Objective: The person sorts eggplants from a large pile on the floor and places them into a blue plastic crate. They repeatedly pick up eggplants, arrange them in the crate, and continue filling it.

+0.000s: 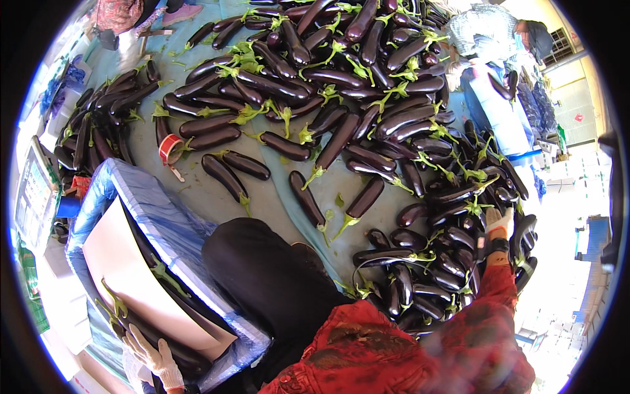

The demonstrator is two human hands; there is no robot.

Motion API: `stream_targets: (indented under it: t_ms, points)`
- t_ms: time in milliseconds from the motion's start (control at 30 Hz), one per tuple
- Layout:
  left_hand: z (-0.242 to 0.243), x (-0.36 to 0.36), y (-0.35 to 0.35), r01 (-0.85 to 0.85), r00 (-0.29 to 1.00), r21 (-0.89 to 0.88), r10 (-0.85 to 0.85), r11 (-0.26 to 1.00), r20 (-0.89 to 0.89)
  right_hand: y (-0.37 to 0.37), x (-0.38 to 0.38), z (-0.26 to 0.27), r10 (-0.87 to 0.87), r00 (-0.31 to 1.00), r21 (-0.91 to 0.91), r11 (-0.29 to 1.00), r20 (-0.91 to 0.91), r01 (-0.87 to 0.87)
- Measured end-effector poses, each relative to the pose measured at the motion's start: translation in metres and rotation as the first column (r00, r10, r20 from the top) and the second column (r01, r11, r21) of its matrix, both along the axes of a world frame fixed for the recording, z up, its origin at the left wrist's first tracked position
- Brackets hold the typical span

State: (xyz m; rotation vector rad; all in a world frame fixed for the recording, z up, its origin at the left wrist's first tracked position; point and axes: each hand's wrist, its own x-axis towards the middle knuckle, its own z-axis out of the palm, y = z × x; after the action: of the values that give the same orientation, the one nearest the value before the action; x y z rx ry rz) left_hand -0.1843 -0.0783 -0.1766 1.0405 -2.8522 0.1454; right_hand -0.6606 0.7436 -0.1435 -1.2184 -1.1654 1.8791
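My left hand [153, 357], in a white knit glove, lies with thumb apart against a dark purple eggplant [147, 322] inside a box lined with blue plastic film [140, 197]. A pale paper sheet [152, 276] covers part of the box, with more eggplants showing along its far side. My right hand [499, 224], gloved too with a dark band at the wrist, reaches into the eggplant heap [443, 246] on my right. Its fingers touch the eggplants there; whether they grip one is hidden.
A large eggplant pile [305, 74] spreads ahead, with another heap [106, 108] at far left. A red tape roll [170, 147] lies on the floor sheet [275, 197]. A scale display [39, 192] stands left. One person [487, 34] bends at upper right; another [118, 19] is at upper left.
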Motion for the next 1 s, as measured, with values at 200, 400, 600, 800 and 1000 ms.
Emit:
stream_targets:
  t_ms: [200,400,600,800,1000]
  points:
    - [0.006,-0.002,0.006,-0.079,0.997,0.096,0.081,0.992,-0.008,-0.236,-0.058,-0.081,0.794,0.603,0.06,0.6,0.08,-0.798]
    - [0.014,-0.007,0.015,-0.185,0.983,0.132,0.182,0.974,0.033,-0.47,-0.128,-0.122,0.631,0.168,0.505,-0.402,0.758,-0.764]
    - [0.014,0.002,0.018,-0.186,0.975,0.037,0.18,0.982,0.127,-0.555,-0.233,-0.153,0.248,0.22,0.32,-0.505,0.943,-0.801]
    - [0.016,0.009,0.018,-0.107,0.991,0.056,0.102,0.993,0.086,-0.573,-0.277,-0.166,0.091,-0.026,0.03,-0.562,0.996,-0.827]
    - [0.019,0.002,0.025,-0.13,0.988,0.061,0.125,0.99,0.092,-0.554,-0.241,-0.138,0.499,-0.374,-0.05,-0.547,0.782,-0.835]
